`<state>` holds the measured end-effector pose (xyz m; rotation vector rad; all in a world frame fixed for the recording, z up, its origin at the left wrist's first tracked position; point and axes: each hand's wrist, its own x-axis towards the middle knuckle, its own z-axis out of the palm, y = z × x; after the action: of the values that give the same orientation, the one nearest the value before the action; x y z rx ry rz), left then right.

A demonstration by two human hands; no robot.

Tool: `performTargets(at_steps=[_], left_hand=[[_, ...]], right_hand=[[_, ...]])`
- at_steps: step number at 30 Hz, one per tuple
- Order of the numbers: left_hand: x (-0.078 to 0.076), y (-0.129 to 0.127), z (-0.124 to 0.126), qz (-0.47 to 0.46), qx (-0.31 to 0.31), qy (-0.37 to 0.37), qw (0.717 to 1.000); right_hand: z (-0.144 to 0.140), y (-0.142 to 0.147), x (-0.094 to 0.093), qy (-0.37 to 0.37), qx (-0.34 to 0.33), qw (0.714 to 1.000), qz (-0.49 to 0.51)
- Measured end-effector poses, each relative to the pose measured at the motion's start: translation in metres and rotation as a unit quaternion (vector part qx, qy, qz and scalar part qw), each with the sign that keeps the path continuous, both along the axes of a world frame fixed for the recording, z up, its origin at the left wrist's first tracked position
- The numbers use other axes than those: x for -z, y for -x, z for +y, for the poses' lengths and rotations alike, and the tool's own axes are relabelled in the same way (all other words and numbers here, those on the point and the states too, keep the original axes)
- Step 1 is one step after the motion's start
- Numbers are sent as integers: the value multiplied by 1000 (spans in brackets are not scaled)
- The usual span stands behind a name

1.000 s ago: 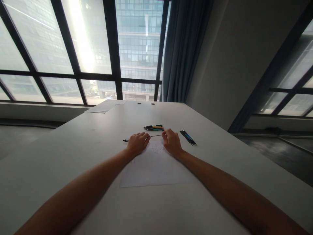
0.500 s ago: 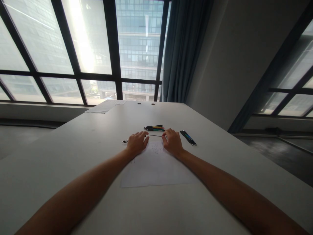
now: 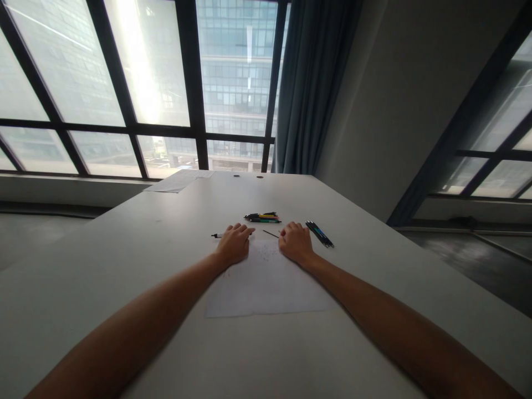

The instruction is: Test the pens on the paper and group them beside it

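Head view: left hand (image 3: pixel 235 243) closed on pen (image 3: pixel 216 235), right hand (image 3: pixel 296 242) pinching thin refill (image 3: pixel 270 234), both over paper (image 3: pixel 266 280).

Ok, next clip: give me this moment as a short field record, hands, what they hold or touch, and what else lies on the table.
surface: white table
left hand: left hand over a pen barrel, grip hidden
right hand: right hand at the thin refill, contact unclear
under hands: sheet of paper, faint marks
behind hands: coloured pens
right side: dark pens
far end: papers
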<state>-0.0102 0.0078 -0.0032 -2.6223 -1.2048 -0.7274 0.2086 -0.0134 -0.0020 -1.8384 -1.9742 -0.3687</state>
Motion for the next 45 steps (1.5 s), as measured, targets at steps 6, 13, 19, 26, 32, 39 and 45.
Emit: performTargets(at_steps=[6, 13, 19, 26, 32, 39, 45], left_hand=[[7, 1, 7, -24, 67, 14, 997], [12, 0, 12, -72, 89, 68, 991], [11, 1, 9, -92, 9, 59, 994], [8, 0, 7, -76, 42, 56, 995], [5, 0, 4, -35, 77, 65, 994], [4, -1, 4, -61, 71, 53, 994], [4, 0, 4, -152, 16, 21, 988]], right_hand=[[4, -2, 4, -48, -17, 998, 48], [10, -10, 2, -80, -32, 990, 110], [19, -29, -4, -107, -6, 979, 172], [16, -23, -2, -77, -59, 990, 106], [9, -13, 0, -14, -85, 996, 2], [9, -10, 0, -11, -69, 997, 13], [4, -5, -4, -89, -83, 990, 70]])
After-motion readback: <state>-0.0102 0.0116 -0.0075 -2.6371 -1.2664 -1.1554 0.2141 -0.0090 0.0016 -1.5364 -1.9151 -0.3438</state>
